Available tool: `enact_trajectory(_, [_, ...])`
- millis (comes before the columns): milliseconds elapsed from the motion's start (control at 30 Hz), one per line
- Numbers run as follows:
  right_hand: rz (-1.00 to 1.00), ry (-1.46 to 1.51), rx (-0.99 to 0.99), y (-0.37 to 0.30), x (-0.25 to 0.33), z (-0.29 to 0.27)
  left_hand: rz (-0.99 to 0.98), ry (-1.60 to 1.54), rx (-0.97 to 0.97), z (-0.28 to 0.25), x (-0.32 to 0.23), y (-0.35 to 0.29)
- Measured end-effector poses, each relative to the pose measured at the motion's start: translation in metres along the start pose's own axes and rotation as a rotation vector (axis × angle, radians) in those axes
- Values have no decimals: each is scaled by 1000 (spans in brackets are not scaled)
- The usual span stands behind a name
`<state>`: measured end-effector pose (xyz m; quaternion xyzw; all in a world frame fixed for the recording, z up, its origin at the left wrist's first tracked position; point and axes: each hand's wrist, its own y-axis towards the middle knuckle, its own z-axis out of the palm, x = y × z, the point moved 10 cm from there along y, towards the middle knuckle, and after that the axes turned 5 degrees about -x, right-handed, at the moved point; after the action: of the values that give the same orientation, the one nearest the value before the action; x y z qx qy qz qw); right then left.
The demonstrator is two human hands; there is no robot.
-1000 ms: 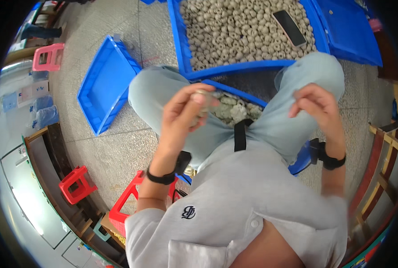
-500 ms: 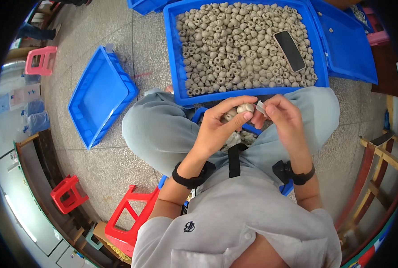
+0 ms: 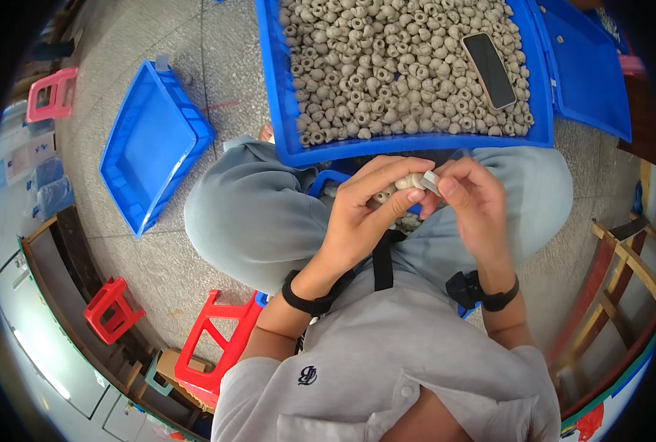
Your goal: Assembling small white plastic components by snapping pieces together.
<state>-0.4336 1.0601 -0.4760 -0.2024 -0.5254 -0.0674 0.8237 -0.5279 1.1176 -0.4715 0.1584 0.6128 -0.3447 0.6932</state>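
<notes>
Seated worker, head view. L. hand [image 3: 357, 214] pinches a small, round, grey-beige piece [image 3: 410, 181] btwn thumb & index finger, above the lap; further pieces [image 3: 382, 196] of like colour sit in the curl of the same hand. R. hand [image 3: 475, 199], thumb & fingers pressed together, grips a small, flat, greyish blade [image 3: 431, 182] at the pinched piece's R. end; exact contact can't be told. Black bands [image 3: 501, 298] encircle both wrists. Below the hands, btwn the legs: a blue bin [image 3: 320, 180], mostly hidden. Beyond the knees: a large blue tray [image 3: 416, 144] w/ many similar holed pieces; a dark-screened phone [image 3: 489, 71] lies on them, R. side. Adj. at R., a blue container [image 3: 590, 74]. On the floor at L.: a smaller blue tray [image 3: 155, 144], tilted in view, & red stools [image 3: 199, 376], lower L.
</notes>
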Motion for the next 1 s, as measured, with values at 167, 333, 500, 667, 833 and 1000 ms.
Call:
enact_trajectory(167, [-21, -23, 4, -1, 3, 1, 8, 4, -9, 0, -1, -1])
enact_trajectory(333, [3, -16, -5, -3, 1, 0, 47, 39, 8, 2, -2, -1])
enact_trajectory(500, [1, -22, 4, -2, 0, 0, 2, 4, -6, 1, 0, -3])
enact_trajectory(667, [-6, -39, 7, -1, 2, 2, -13, 19, -11, -1, 2, -2])
enact_trajectory(833, [-6, -22, -10, -1, 2, 1, -6, 25, -6, 0, 2, -2])
enact_trajectory(1000, [-11, -39, -9, -2, 1, 0, -22, 12, -9, 1, 3, -2])
